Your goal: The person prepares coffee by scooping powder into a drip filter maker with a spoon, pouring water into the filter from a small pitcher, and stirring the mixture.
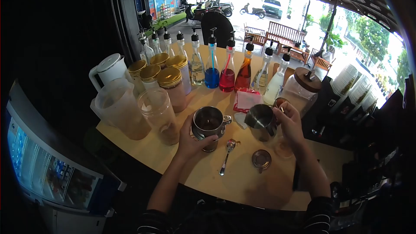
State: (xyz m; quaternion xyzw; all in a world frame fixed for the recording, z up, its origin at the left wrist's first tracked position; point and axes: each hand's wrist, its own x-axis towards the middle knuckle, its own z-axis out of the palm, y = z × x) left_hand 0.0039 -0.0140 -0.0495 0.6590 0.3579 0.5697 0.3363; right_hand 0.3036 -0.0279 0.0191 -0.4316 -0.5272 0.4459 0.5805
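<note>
My left hand [190, 141] wraps round a stainless steel cup [209, 120] with a handle on its right side. Dark contents show inside that cup. A steel pitcher [259, 123] with its spout toward the left stands beside it, close to my right hand [289, 119]. The fingers of that hand are closed at a small copper-coloured round cup [281, 102], just above the pitcher's handle; its contents cannot be made out. Between the hands lies a metal spoon [225, 158]. A small round metal lid [261, 159] rests nearer me.
Several pump bottles, including a blue syrup bottle [212, 71], line the far table edge. To the left are gold-lidded jars [170, 78], an open plastic jar [159, 117] and a jug [116, 99]. A red-white packet [249, 99], wood-lidded jar [307, 80] and stacked cups [345, 78] are beyond.
</note>
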